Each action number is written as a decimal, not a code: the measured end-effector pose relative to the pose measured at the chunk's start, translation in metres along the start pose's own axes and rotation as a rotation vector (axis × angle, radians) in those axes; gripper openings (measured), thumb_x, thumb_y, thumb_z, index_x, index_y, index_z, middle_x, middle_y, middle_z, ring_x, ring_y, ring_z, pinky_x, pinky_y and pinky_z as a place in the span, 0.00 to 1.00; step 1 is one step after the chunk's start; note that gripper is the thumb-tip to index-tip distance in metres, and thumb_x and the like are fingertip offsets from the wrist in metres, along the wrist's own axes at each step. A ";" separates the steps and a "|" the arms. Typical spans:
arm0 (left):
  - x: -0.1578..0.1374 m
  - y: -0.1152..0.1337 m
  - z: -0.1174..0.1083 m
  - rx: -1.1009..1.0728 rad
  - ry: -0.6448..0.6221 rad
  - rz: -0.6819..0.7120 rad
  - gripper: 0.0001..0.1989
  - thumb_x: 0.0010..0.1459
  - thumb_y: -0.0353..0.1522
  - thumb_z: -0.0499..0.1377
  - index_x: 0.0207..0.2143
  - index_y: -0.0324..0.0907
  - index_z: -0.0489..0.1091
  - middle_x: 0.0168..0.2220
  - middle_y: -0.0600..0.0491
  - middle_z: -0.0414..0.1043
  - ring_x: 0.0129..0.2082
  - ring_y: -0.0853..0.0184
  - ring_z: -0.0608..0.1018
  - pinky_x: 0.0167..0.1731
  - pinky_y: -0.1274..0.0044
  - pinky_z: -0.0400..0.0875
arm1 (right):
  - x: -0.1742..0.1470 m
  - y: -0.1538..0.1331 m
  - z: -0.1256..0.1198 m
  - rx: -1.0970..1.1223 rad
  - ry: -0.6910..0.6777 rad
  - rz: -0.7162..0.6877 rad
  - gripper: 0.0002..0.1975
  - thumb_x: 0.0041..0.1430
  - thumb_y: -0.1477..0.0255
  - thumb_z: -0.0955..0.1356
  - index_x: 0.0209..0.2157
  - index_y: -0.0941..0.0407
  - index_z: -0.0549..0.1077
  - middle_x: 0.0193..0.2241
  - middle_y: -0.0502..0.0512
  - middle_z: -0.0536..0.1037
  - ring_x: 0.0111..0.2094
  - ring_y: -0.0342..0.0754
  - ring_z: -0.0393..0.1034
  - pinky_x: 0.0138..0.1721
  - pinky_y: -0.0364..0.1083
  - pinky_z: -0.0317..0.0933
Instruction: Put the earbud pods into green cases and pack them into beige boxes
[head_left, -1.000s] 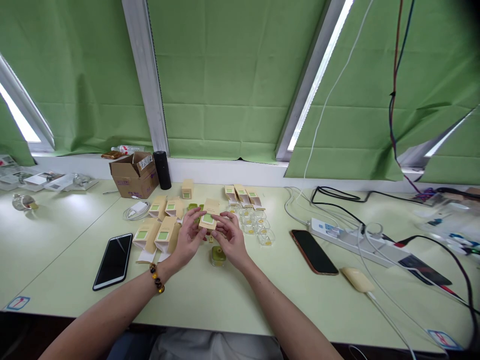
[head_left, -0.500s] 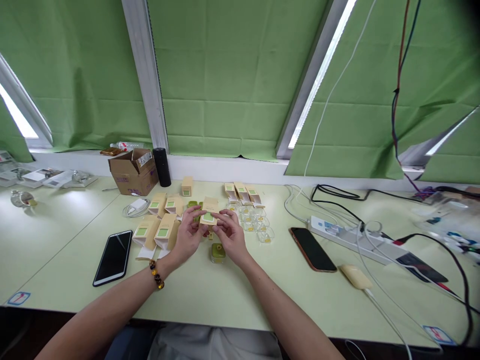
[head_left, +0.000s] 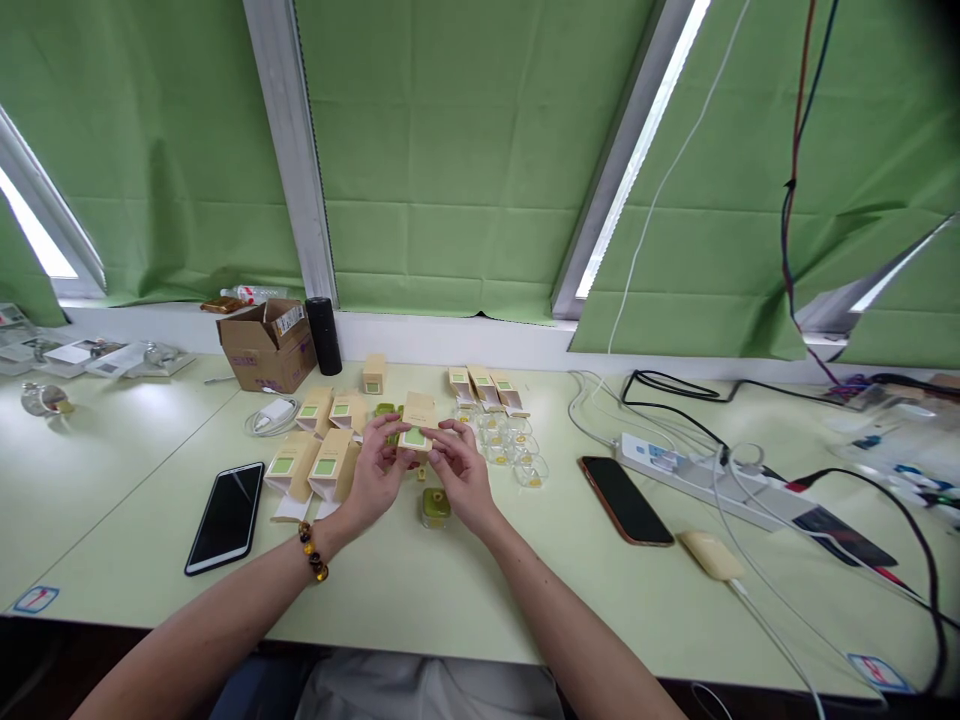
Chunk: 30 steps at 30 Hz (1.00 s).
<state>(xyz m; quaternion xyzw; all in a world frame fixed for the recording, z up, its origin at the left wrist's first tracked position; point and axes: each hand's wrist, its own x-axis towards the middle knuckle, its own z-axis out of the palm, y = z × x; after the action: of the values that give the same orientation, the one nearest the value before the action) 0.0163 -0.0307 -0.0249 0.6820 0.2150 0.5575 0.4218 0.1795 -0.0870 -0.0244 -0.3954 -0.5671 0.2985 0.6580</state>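
A small cream cardboard box (head_left: 418, 412) with a green square on its front is held between both hands. My left hand (head_left: 379, 468) grips its left side, fingers curled and thumb at the lower edge. On the opposite side my right hand (head_left: 461, 470) closes its fingers and thumb on the same box. Just below stands a small clear jar with a green lid (head_left: 435, 505). Green pieces (head_left: 385, 409) show partly behind my left fingers. To the left lie several similar boxes with open flaps (head_left: 334, 465); clear, yellow-centred containers (head_left: 517, 440) stand to the right.
A phone (head_left: 225, 518) lies at left, another phone (head_left: 626, 500) at right beside a power strip (head_left: 697, 480) with tangled cables. Toward the back are a brown carton (head_left: 270, 350), a black cylinder (head_left: 323, 336), a lone small box (head_left: 374, 374) and three open boxes (head_left: 484, 388).
Both hands keep their hold on the box. Its front face seems tipped very slightly; otherwise only a small shift of the camera shows.
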 end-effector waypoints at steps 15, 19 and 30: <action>-0.007 0.004 -0.001 0.145 -0.018 0.106 0.32 0.66 0.36 0.65 0.67 0.49 0.58 0.65 0.40 0.63 0.62 0.53 0.74 0.56 0.61 0.77 | -0.002 -0.005 0.007 -0.005 0.098 -0.014 0.39 0.66 0.61 0.72 0.71 0.40 0.51 0.63 0.61 0.61 0.53 0.53 0.74 0.59 0.60 0.71; -0.004 0.002 -0.001 0.223 0.082 0.109 0.34 0.62 0.37 0.68 0.66 0.49 0.59 0.60 0.43 0.67 0.59 0.54 0.74 0.54 0.63 0.74 | -0.005 0.000 0.005 -0.276 0.119 -0.177 0.38 0.65 0.66 0.73 0.70 0.43 0.55 0.64 0.64 0.59 0.58 0.59 0.69 0.62 0.65 0.68; 0.007 0.000 -0.010 -0.097 0.029 -0.116 0.35 0.64 0.42 0.66 0.66 0.51 0.51 0.52 0.48 0.73 0.48 0.62 0.79 0.49 0.70 0.75 | -0.008 -0.006 0.003 -0.295 0.105 -0.272 0.31 0.65 0.72 0.70 0.66 0.45 0.60 0.55 0.60 0.71 0.57 0.60 0.73 0.65 0.68 0.61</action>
<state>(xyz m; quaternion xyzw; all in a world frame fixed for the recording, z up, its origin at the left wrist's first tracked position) 0.0089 -0.0220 -0.0203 0.6389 0.2328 0.5519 0.4828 0.1745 -0.0963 -0.0236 -0.4223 -0.6177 0.0994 0.6559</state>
